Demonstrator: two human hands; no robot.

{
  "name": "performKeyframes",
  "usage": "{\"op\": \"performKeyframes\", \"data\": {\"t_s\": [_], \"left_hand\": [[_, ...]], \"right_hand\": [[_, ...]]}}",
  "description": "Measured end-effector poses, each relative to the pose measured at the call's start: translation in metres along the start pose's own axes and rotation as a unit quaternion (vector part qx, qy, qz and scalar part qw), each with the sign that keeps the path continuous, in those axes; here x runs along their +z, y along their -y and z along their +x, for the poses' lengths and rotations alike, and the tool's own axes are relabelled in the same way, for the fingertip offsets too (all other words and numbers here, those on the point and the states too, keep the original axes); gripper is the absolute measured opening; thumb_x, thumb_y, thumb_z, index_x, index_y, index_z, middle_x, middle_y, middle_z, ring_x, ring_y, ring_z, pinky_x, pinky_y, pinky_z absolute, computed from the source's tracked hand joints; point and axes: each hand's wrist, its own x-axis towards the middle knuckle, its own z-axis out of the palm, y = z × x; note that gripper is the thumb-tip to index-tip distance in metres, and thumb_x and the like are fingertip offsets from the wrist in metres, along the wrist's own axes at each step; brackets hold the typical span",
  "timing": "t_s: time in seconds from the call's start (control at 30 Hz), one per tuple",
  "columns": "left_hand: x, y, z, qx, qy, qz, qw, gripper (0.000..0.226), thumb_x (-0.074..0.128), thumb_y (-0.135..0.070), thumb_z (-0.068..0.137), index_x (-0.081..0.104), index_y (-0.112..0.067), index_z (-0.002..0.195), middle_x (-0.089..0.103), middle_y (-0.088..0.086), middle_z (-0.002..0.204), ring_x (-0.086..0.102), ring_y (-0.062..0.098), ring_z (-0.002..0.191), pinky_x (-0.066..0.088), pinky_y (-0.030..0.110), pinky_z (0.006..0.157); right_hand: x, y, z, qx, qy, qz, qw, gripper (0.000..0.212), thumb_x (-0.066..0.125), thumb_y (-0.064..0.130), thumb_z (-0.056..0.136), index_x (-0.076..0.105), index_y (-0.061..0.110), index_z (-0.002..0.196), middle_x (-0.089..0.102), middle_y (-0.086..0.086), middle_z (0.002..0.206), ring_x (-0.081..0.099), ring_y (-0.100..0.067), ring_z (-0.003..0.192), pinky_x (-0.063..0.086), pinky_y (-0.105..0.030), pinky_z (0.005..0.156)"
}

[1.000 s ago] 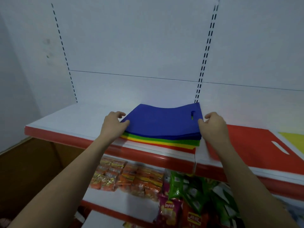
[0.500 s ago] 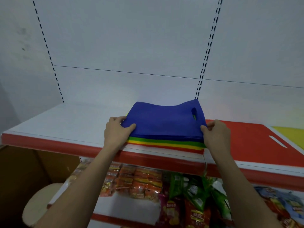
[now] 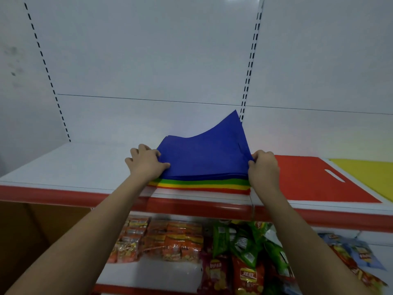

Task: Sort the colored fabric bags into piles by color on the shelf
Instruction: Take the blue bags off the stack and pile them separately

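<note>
**A:** Head view, go — where are your hands?

**B:** My left hand (image 3: 146,166) pinches the left edge of the blue bags (image 3: 204,154), thumb on top. My right hand (image 3: 263,169) has its fingers (image 3: 260,157) curled round the right edge, peeling it up so the far corner stands off the stack.

**A:** And the stack?

**B:** On the shelf (image 3: 70,169), near its front lip. Under the blue: green bags (image 3: 204,181), yellow bags (image 3: 204,185), and red bags (image 3: 204,190) at the bottom.

**A:** How far along?

**B:** Early, I'd judge. A red pile (image 3: 314,179) lies just right of my right hand, a yellow pile (image 3: 365,175) beyond it. Blue and green have no piles I can see, so most of the stack is still unsorted.

**A:** Any writing?

**B:** Only on the snack packets (image 3: 246,275) on the shelf below. One red bag has a logo, too blurred to read.
</note>
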Motion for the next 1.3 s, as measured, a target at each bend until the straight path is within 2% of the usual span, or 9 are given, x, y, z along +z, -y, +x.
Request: {"op": "performKeyframes", "data": {"t_s": [0.1, 0.2, 0.37, 0.47, 0.57, 0.77, 0.93, 1.13, 1.3], "left_hand": [[-0.013, -0.010, 0.001, 0.034, -0.014, -0.010, 0.999, 0.032, 0.065, -0.038, 0.089, 0.061, -0.023, 0.117, 0.050, 0.007, 0.127, 0.040, 0.029, 0.122, 0.035, 0.039, 0.095], [-0.026, -0.012, 0.007, 0.038, 0.052, -0.237, 0.969, 0.019, 0.064, -0.017, 0.091, 0.059, -0.012, 0.109, 0.062, 0.012, 0.115, 0.059, 0.027, 0.099, 0.048, 0.035, 0.076], [-0.037, -0.027, -0.002, 0.046, 0.140, -0.435, 0.888, 0.046, 0.057, 0.000, 0.094, 0.047, -0.016, 0.136, 0.062, 0.010, 0.123, 0.065, 0.025, 0.096, 0.055, 0.032, 0.068], [-0.036, -0.045, -0.010, 0.080, 0.180, -0.494, 0.847, 0.062, 0.050, 0.007, 0.096, 0.038, -0.027, 0.146, 0.062, 0.001, 0.119, 0.067, 0.018, 0.091, 0.057, 0.031, 0.063], [-0.028, -0.065, -0.018, 0.117, 0.198, -0.493, 0.839, 0.065, 0.047, 0.009, 0.096, 0.037, -0.026, 0.150, 0.048, -0.004, 0.136, 0.059, 0.007, 0.093, 0.054, 0.025, 0.072], [-0.005, -0.114, -0.041, 0.159, 0.253, -0.480, 0.825, 0.051, 0.050, 0.006, 0.096, 0.047, -0.010, 0.144, 0.048, 0.010, 0.142, 0.059, 0.026, 0.114, 0.051, 0.037, 0.098], [0.010, -0.161, -0.073, 0.204, 0.297, -0.465, 0.809, 0.054, 0.064, -0.001, 0.090, 0.050, -0.010, 0.142, 0.050, 0.008, 0.140, 0.059, 0.026, 0.114, 0.051, 0.040, 0.101], [0.025, -0.218, -0.117, 0.256, 0.328, -0.436, 0.798, 0.059, 0.067, -0.001, 0.089, 0.048, -0.010, 0.144, 0.047, 0.008, 0.138, 0.058, 0.027, 0.108, 0.053, 0.036, 0.091], [0.042, -0.278, -0.170, 0.268, 0.352, -0.444, 0.779, 0.059, 0.066, 0.002, 0.088, 0.048, -0.007, 0.143, 0.048, 0.011, 0.142, 0.057, 0.024, 0.110, 0.049, 0.031, 0.090]], "right_hand": [[-0.010, 0.008, 0.007, -0.004, 0.011, 0.025, 1.000, 0.009, 0.053, 0.004, 0.089, 0.057, 0.009, 0.084, 0.056, -0.009, 0.098, 0.056, -0.028, 0.088, 0.052, -0.041, 0.073], [-0.030, 0.014, 0.011, 0.038, 0.025, 0.129, 0.991, 0.011, 0.047, 0.003, 0.092, 0.058, 0.005, 0.094, 0.061, -0.008, 0.092, 0.055, -0.017, 0.073, 0.047, -0.032, 0.056], [-0.069, 0.010, 0.006, 0.056, 0.035, 0.224, 0.972, 0.039, 0.040, -0.001, 0.092, 0.045, 0.023, 0.122, 0.063, -0.011, 0.094, 0.062, -0.023, 0.075, 0.053, -0.041, 0.064], [-0.087, -0.002, -0.005, 0.059, 0.029, 0.199, 0.978, 0.058, 0.035, -0.010, 0.086, 0.055, 0.021, 0.131, 0.062, -0.009, 0.115, 0.065, -0.029, 0.091, 0.056, -0.042, 0.061], [-0.108, -0.014, -0.021, 0.095, 0.007, 0.173, 0.980, 0.056, 0.032, -0.014, 0.085, 0.060, 0.007, 0.129, 0.056, -0.010, 0.124, 0.059, -0.028, 0.099, 0.050, -0.031, 0.062], [-0.159, -0.044, -0.058, 0.153, -0.067, 0.149, 0.975, 0.042, 0.046, -0.003, 0.091, 0.057, 0.002, 0.132, 0.056, -0.009, 0.128, 0.057, -0.024, 0.111, 0.052, -0.043, 0.094], [-0.204, -0.075, -0.088, 0.190, -0.100, 0.153, 0.965, 0.043, 0.050, -0.002, 0.093, 0.053, 0.003, 0.136, 0.058, -0.008, 0.128, 0.059, -0.021, 0.102, 0.051, -0.027, 0.075], [-0.253, -0.110, -0.121, 0.227, -0.152, 0.170, 0.947, 0.040, 0.046, -0.008, 0.093, 0.057, 0.006, 0.130, 0.056, 0.006, 0.105, 0.059, -0.015, 0.087, 0.054, -0.029, 0.083], [-0.305, -0.164, -0.143, 0.272, -0.170, 0.179, 0.930, 0.043, 0.041, -0.008, 0.092, 0.055, 0.006, 0.130, 0.056, -0.004, 0.116, 0.058, -0.013, 0.081, 0.047, -0.016, 0.052]]}}
